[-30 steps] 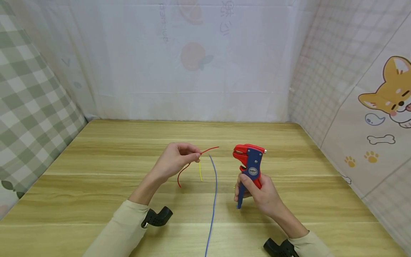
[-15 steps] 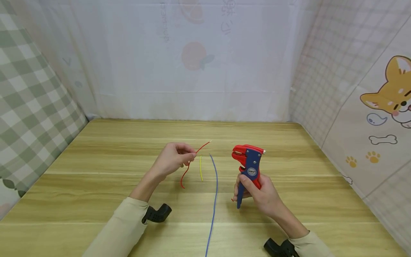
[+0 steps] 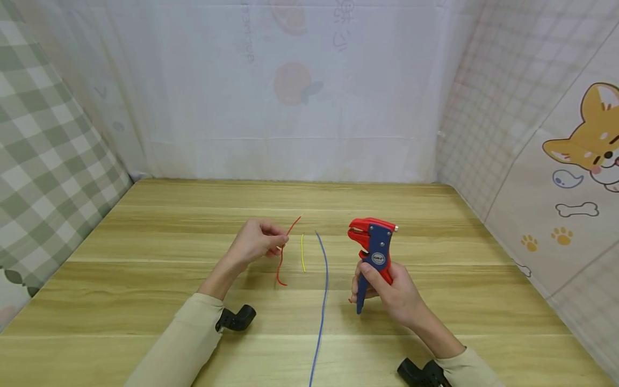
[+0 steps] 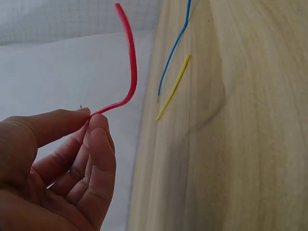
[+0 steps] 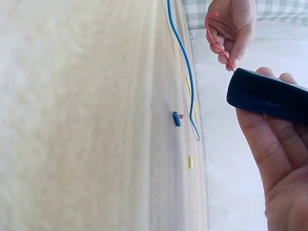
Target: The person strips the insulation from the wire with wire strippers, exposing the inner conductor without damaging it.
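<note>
My left hand (image 3: pixel 256 242) pinches a thin red wire (image 3: pixel 281 263) between thumb and index finger, above the table. One end points up with a pale tip; the other hangs down and curls, looking thick and close in the left wrist view. My right hand (image 3: pixel 394 293) grips the handles of a red and blue wire stripper (image 3: pixel 379 244), its head upward and its mouth facing left with no wire in it. In the right wrist view the dark handle (image 5: pixel 264 96) lies across the fingers. A short yellow wire (image 3: pixel 303 252) and a long blue wire (image 3: pixel 323 301) lie between the hands.
Small offcuts lie on the wooden table (image 3: pixel 193 199): a blue piece (image 5: pixel 176 119), a red bit (image 5: pixel 181 116) and a yellow piece (image 5: pixel 190 162). A white curtain (image 3: pixel 217 118) closes the back; patterned cloths hang at both sides.
My left hand has drawn left with the red wire, which now stands more upright. A small red bit has appeared beside my right hand's fingers. The right hand and stripper have barely moved.
</note>
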Demonstrator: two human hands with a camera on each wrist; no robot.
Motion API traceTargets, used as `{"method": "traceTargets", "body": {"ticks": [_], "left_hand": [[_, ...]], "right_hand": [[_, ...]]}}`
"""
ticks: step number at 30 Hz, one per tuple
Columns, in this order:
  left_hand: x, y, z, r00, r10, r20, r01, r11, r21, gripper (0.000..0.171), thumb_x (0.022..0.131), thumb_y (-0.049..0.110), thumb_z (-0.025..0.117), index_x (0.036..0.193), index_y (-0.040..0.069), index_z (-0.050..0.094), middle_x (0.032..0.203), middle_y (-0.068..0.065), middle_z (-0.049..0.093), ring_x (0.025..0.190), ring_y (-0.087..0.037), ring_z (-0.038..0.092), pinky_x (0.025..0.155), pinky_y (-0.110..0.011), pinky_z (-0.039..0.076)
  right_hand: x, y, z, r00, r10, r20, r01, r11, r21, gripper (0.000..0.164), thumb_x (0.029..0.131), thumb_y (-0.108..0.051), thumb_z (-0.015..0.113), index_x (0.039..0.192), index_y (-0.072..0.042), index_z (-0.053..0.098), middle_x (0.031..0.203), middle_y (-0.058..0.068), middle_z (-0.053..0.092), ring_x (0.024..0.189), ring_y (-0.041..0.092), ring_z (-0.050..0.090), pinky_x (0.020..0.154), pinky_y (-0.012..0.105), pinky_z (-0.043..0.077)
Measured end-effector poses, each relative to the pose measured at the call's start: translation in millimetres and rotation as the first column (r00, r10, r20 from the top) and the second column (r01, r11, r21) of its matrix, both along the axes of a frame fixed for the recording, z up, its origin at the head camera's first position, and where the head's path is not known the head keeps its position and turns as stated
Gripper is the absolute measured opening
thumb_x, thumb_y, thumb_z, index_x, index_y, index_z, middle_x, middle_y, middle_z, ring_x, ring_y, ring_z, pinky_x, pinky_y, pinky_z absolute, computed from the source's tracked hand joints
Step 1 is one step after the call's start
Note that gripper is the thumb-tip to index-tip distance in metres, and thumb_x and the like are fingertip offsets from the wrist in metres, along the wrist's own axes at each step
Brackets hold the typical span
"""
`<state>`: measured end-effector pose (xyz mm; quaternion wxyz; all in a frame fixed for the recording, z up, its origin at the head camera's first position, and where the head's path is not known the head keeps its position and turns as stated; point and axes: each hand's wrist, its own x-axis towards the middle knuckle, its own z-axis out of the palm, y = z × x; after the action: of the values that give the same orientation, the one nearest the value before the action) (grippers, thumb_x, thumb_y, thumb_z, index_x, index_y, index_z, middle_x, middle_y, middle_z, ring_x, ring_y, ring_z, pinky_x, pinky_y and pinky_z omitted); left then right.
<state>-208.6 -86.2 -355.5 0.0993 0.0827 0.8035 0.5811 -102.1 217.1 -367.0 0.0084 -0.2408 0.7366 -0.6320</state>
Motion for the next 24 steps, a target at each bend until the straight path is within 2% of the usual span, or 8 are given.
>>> {"method": "traceTargets", "body": {"ticks": [4, 7, 13, 19, 24], "left_hand": [[-3.7, 0, -8.0, 0.998, 0.026, 0.057, -0.027, 1.000, 0.012, 0.014, 0.095, 0.006, 0.075, 0.101, -0.007, 0.075, 0.081, -0.005, 0.073, 0.062, -0.011, 0.068, 0.063, -0.027, 0.061], [-5.0, 2, -12.9, 0.996, 0.039, 0.083, -0.039, 0.999, 0.005, 0.013, 0.095, 0.005, 0.075, 0.099, -0.008, 0.074, 0.077, -0.004, 0.071, 0.060, -0.010, 0.066, 0.059, -0.024, 0.059], [-6.6, 5, -20.8, 0.996, 0.049, 0.079, -0.047, 0.999, -0.024, 0.012, 0.094, 0.003, 0.074, 0.097, -0.008, 0.075, 0.071, -0.006, 0.070, 0.056, -0.009, 0.064, 0.055, -0.023, 0.058], [-5.2, 4, -23.1, 0.995, 0.068, 0.079, -0.064, 0.997, -0.052, 0.010, 0.095, 0.003, 0.073, 0.094, -0.007, 0.075, 0.071, -0.007, 0.070, 0.054, -0.009, 0.064, 0.052, -0.022, 0.057], [-4.4, 4, -23.6, 0.992, 0.085, 0.093, -0.079, 0.995, -0.069, 0.010, 0.095, 0.003, 0.073, 0.094, -0.007, 0.075, 0.071, -0.009, 0.071, 0.051, -0.008, 0.063, 0.050, -0.022, 0.056]], "right_hand": [[-1.0, 1, -0.3, 1.000, -0.002, 0.004, 0.002, 1.000, 0.005, 0.027, 0.114, -0.009, 0.041, 0.108, 0.015, 0.052, 0.084, 0.008, 0.069, 0.074, 0.023, 0.078, 0.072, 0.043, 0.066], [-1.5, 2, -1.0, 1.000, 0.004, 0.003, -0.004, 1.000, 0.007, 0.027, 0.114, -0.008, 0.040, 0.108, 0.015, 0.052, 0.085, 0.007, 0.069, 0.075, 0.022, 0.078, 0.072, 0.043, 0.066], [-1.9, 3, -1.9, 1.000, 0.004, 0.004, -0.004, 1.000, 0.002, 0.021, 0.114, -0.008, 0.040, 0.107, 0.002, 0.057, 0.086, 0.006, 0.070, 0.075, 0.023, 0.078, 0.072, 0.042, 0.066], [-2.1, 3, -1.6, 1.000, 0.011, 0.014, -0.011, 1.000, -0.005, 0.024, 0.114, -0.009, 0.040, 0.108, 0.009, 0.055, 0.086, 0.005, 0.070, 0.076, 0.023, 0.078, 0.073, 0.043, 0.066], [-1.9, 3, -1.8, 0.999, 0.008, 0.031, -0.008, 1.000, -0.001, 0.023, 0.114, -0.010, 0.040, 0.108, 0.007, 0.055, 0.086, 0.005, 0.070, 0.076, 0.023, 0.078, 0.074, 0.042, 0.066]]}}
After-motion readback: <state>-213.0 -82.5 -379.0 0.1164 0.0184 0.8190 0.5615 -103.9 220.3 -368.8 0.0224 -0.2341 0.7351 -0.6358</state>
